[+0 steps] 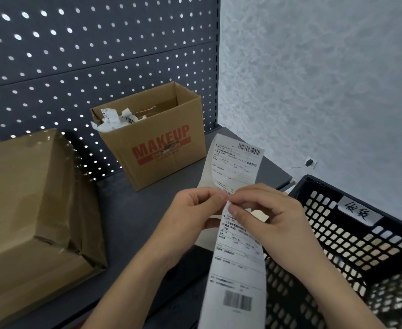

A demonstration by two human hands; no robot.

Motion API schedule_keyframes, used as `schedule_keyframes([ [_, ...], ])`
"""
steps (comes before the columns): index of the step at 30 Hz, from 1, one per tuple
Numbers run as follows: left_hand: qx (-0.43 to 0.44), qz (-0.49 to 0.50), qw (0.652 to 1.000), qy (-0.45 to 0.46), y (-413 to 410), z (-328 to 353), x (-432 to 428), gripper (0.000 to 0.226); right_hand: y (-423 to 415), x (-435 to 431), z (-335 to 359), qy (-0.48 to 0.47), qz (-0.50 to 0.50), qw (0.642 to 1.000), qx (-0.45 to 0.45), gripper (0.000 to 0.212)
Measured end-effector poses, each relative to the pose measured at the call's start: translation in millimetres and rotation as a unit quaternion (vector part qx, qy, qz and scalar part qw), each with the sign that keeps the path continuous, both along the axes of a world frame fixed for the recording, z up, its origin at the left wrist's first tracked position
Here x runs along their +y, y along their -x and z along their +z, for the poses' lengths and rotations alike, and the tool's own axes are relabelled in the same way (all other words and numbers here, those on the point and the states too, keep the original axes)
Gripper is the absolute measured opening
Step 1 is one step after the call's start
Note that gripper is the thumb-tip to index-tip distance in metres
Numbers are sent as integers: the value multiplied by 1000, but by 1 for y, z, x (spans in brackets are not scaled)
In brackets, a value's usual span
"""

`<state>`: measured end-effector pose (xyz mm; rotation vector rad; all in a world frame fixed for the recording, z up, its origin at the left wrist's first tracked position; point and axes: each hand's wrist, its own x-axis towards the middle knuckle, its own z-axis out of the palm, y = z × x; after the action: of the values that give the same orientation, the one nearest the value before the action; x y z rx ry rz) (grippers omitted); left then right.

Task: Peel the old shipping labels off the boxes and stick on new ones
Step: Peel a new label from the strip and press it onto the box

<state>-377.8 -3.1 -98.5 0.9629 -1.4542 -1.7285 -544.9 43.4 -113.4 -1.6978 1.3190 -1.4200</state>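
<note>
Step in hand: as I read it, a fresh label is being parted from the label strip (239,257), either torn at the join or lifted off its backing. I cannot tell which.
Left grip (195,210): thumb and forefinger clamped on the strip's left side at the join.
Right grip (273,217): clamped on the same join from the right, its fingertips almost touching the left's.
Label strip: held in the air over the near right part of the surface (136,210). One label curls up toward the far edge and the other hangs past the near edge.
Taped box (29,210): at the left edge, sealed, with no label visible from here.
MAKEUP box (162,150): open, at the far edge, with crumpled old labels (114,119) inside.
Basket (337,233): black, just off the right edge.
Doing it well: keep both pinches tight against the join and pull evenly so the split runs straight and spares the barcodes. The hanging tail could swing, so keep any sticky face from folding onto itself.
</note>
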Motion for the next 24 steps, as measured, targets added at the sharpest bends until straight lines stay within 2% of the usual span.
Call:
schedule_keyframes([
  [11,-4,11,1000,0,0,-2,0,28,-3,3,2,37,-35,995,86,13],
  [19,-26,26,999,-2,-2,-6,-3,27,-5,3,6,29,-27,995,92,12],
  [24,-45,50,997,-47,-6,-9,-10,28,-6,4,5,36,-19,995,96,5],
])
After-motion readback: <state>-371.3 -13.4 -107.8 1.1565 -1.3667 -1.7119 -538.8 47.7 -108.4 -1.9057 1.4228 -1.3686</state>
